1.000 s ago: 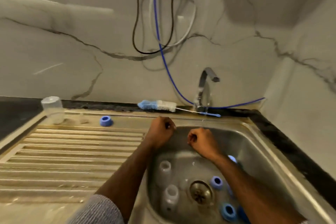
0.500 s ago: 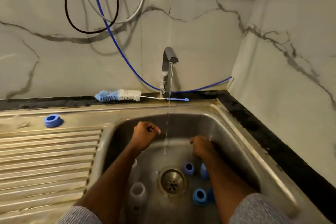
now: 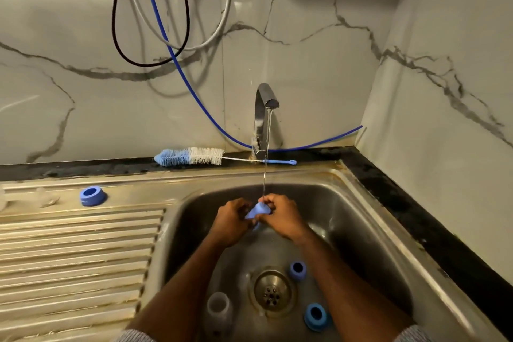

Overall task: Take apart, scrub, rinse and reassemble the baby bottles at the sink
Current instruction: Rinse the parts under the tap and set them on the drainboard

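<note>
Rinsing seems to be the step in hand: a small blue bottle part (image 3: pixel 258 210), perhaps a cap, though too hidden to name, sits under the thin stream from the tap (image 3: pixel 265 108), pinched between the curled fingers of the left hand (image 3: pixel 231 221) and the right hand (image 3: pixel 280 216) over the middle of the sink (image 3: pixel 358 219). Below, around the drain (image 3: pixel 271 290), lie a blue ring (image 3: pixel 298 270), a second blue ring (image 3: pixel 316 316) and a clear bottle (image 3: pixel 219 309), apart from one another. Another blue ring (image 3: pixel 92 195) stands on the steel bench (image 3: pixel 69 253) beside the basin, and the bottle brush (image 3: pixel 194 156) lies behind the sink, unused. Judging by this, the bottles are already apart, washing is partway, and reassembly is all still to do.
</note>
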A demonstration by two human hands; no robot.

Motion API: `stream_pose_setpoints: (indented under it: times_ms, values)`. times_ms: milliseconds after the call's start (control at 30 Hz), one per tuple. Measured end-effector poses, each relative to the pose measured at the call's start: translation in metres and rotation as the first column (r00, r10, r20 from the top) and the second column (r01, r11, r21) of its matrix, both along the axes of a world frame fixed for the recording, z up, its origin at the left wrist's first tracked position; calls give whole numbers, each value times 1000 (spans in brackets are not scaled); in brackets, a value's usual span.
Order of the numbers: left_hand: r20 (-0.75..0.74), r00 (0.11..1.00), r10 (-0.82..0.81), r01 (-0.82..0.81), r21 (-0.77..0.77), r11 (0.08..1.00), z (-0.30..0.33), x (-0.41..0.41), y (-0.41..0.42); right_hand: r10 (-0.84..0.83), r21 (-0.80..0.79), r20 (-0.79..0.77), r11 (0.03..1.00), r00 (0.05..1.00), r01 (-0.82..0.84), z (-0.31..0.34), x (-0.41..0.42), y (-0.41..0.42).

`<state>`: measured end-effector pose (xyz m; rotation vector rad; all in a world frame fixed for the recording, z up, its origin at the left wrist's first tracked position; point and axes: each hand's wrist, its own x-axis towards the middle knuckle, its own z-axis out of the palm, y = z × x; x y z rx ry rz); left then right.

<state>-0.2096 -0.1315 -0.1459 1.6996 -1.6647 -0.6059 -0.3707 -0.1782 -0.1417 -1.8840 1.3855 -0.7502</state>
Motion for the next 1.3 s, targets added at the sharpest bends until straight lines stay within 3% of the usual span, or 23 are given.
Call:
stream_pose_setpoints:
  times_ms: [167,233,300,367,433,500,567,700,767,867,967,1133,1300]
  values:
    - [-64,998,-26,26,-2,1000,-2,-4,-1,22,105,179,994,984,-41,-2,-8,-5]
    - [-225,974,-27,37,41,998,-2,-8,0,43,150,287,985,957,-90,1,-11,-4]
    - [-514,857,-33,113,126,986,0,-10,1,70,198,392,967,917,-159,7,-13,1]
    - [-752,659,-16,237,187,953,9,-13,6,106,202,499,951,860,-234,15,-15,7]
    - [-881,473,6,342,189,920,18,-18,10,120,193,567,942,815,-273,24,-17,12]
    - [-933,359,36,372,178,911,22,-19,11,113,185,580,946,807,-265,29,-16,15]
    - [-925,377,53,363,200,910,19,-17,9,102,190,540,952,835,-240,30,-15,16]
    - [-644,757,-105,216,95,972,3,-13,0,24,282,408,948,913,-151,29,-4,14]
    - [-568,817,-101,133,16,991,3,-12,0,-21,318,443,938,896,-135,23,3,12]
    - [-716,690,-102,107,-39,994,8,-9,0,-116,365,681,910,723,-198,19,7,8]
    - [-844,527,-99,156,-19,988,14,-10,0,-158,371,792,892,590,-258,23,4,7]
    - [-910,410,-58,183,20,983,21,-20,6,-264,428,792,883,551,-192,28,9,11]
    - [-963,268,-13,147,28,989,21,-22,3,-246,415,843,864,479,-285,35,3,12]
